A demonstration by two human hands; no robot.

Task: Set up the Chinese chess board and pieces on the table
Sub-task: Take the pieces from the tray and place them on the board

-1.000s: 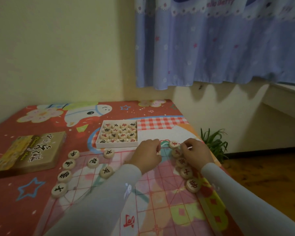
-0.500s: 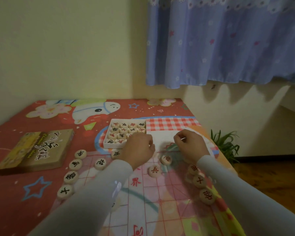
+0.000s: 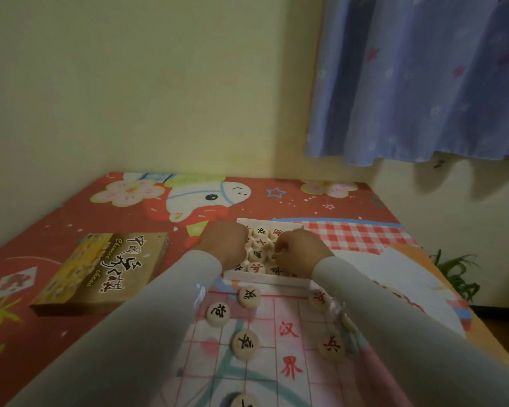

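Step in hand: fetching more pieces; both hands are over the white tray [image 3: 265, 279] at the far edge of the board [image 3: 276, 348], so I judge this a pick-up, not a placing.
Left hand [image 3: 225, 245]: curled into a fist above the tray's left side, knuckles toward me; whether it pinches a piece underneath I cannot tell.
Right hand [image 3: 301, 254]: fingers bent down into the tray's right half, fingertips [image 3: 278, 248] among the pieces there; it looks like a pinch forming, but whether it has closed on one I cannot tell.
Hands together or apart: near each other, not touching, with a strip of tray showing between them.
Tray pieces [image 3: 257, 255]: several discs sit in their rows between the hands, red and black characters up.
Placed pieces: black-marked discs [image 3: 218, 314] lie along the board's left side, and a red soldier [image 3: 331, 346] on the right near the river lettering.
Box lid [image 3: 100, 271]: lies flat on the tabletop [image 3: 71, 207], left of the board, well apart from the hands.
Progress: partway, by my guess; the tray holds a fair number yet.
Next move calls for: lifting a disc straight up without dragging its neighbours, reading its colour and character, then carrying it to its proper crossing.
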